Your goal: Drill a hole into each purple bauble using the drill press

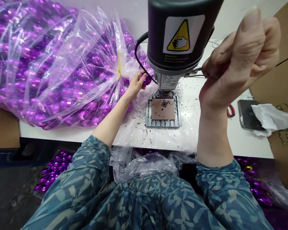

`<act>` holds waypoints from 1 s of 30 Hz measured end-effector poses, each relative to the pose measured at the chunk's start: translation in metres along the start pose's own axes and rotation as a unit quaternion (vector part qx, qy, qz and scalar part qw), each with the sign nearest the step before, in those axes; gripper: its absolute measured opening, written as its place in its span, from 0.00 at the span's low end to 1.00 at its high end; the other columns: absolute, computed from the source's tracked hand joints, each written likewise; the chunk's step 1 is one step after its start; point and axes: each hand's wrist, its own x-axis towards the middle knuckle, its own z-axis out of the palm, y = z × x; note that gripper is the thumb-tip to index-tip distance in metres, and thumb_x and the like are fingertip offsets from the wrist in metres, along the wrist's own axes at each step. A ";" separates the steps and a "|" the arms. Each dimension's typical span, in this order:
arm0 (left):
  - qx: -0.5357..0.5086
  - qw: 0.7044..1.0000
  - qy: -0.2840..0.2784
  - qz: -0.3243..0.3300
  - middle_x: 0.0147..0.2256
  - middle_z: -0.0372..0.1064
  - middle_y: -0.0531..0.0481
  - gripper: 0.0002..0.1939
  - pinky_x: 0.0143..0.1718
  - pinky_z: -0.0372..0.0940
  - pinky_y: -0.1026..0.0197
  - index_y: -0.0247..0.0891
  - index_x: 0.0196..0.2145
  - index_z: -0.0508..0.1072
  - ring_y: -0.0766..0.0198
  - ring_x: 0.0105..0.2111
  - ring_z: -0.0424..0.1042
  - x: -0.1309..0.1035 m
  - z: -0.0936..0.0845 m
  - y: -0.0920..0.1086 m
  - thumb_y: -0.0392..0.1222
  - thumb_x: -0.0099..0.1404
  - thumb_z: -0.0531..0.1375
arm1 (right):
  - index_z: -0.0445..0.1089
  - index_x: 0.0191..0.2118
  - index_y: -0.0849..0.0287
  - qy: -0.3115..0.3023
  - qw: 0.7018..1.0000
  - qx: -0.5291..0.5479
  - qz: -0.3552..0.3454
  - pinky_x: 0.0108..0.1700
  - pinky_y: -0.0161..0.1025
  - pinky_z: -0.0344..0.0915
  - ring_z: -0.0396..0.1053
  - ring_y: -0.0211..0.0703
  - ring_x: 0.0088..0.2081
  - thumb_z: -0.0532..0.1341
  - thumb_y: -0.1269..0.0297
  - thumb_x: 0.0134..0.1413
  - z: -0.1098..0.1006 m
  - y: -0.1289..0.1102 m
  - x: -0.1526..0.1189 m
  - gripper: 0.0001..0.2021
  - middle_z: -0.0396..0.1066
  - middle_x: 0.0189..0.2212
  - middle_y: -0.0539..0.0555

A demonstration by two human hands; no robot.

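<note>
A small bench drill press [175, 35] with a yellow warning label stands before me. My right hand [240, 57] is raised at its right side, the fingers wrapped round the feed lever [198, 69]. Left of the machine, my left hand [135, 85] has its fingers on a shiny purple ball [147, 80], partly hidden by the fingers and a black cable. Below the chuck, a brown board [163, 113] with a small hole lies on the slotted metal base [163, 124]. Dark shavings are scattered over the board and around it.
A big clear bag of purple balls [62, 70], tied with yellow, fills the left of the white table [249, 147]. At right lie a black phone [248, 113], white tissue [273, 116] and a red-handled tool [231, 111]. Plastic film hangs over the front edge.
</note>
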 end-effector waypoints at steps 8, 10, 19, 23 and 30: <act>-0.152 0.974 -0.039 -0.162 0.44 0.81 0.43 0.24 0.34 0.77 0.61 0.43 0.60 0.77 0.60 0.38 0.83 -0.106 -0.021 0.052 0.59 0.75 0.66 | 0.56 0.25 0.55 0.012 1.000 0.003 0.016 0.20 0.33 0.44 0.50 0.24 0.16 0.69 0.43 0.51 0.000 0.002 0.002 0.25 0.48 0.16 0.41; -0.181 0.961 -0.054 -0.204 0.42 0.81 0.43 0.21 0.34 0.77 0.62 0.41 0.59 0.76 0.61 0.37 0.83 -0.124 -0.016 0.056 0.56 0.77 0.64 | 0.57 0.25 0.54 0.009 1.000 0.009 0.010 0.20 0.34 0.44 0.50 0.24 0.16 0.68 0.45 0.53 -0.001 0.002 0.002 0.24 0.47 0.17 0.41; -0.305 0.886 -0.047 -0.345 0.37 0.81 0.46 0.20 0.24 0.71 0.67 0.38 0.64 0.71 0.65 0.26 0.78 -0.153 0.014 0.069 0.44 0.85 0.47 | 0.56 0.24 0.55 0.011 1.000 0.001 0.025 0.19 0.33 0.45 0.49 0.24 0.15 0.68 0.42 0.48 0.001 0.000 0.003 0.26 0.49 0.15 0.39; -0.327 0.867 -0.037 -0.375 0.37 0.82 0.44 0.24 0.23 0.70 0.68 0.38 0.67 0.69 0.67 0.23 0.75 -0.156 0.023 0.075 0.42 0.86 0.41 | 0.56 0.24 0.55 0.006 1.000 -0.005 0.025 0.20 0.33 0.44 0.50 0.24 0.16 0.67 0.41 0.49 0.001 -0.001 0.003 0.26 0.51 0.15 0.39; -0.362 0.850 -0.017 -0.383 0.47 0.83 0.38 0.27 0.31 0.76 0.65 0.35 0.67 0.67 0.65 0.29 0.79 -0.159 0.023 0.061 0.55 0.87 0.42 | 0.57 0.26 0.55 -0.005 1.000 -0.006 0.029 0.21 0.32 0.45 0.51 0.23 0.17 0.67 0.43 0.51 -0.002 -0.002 0.001 0.24 0.51 0.16 0.39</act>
